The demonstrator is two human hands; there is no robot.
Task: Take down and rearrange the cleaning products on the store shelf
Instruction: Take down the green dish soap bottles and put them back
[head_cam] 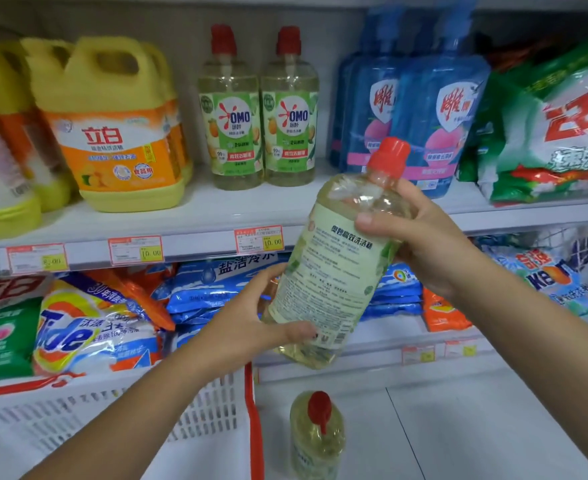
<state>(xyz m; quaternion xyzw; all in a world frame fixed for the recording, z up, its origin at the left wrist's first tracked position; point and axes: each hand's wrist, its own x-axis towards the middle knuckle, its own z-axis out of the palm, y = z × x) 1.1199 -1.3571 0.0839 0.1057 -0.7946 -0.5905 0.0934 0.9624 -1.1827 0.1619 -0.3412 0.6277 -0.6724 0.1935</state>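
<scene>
I hold a clear bottle of pale yellow dish liquid with a red cap (334,265) tilted in front of the shelf, its back label facing me. My right hand (424,233) grips its upper part just below the neck. My left hand (254,313) cups its base. Two matching OMO bottles (259,112) stand upright side by side on the upper shelf (216,209). A further bottle of the same kind (317,434) stands upright on the white floor below my hands.
Yellow detergent jugs (112,126) fill the upper shelf's left; blue refill pouches (420,109) and green-white powder bags (555,133) sit to the right. Below lie Tide bags (88,334) and blue bags (216,289). A white slatted basket with a red edge (202,410) stands at lower left.
</scene>
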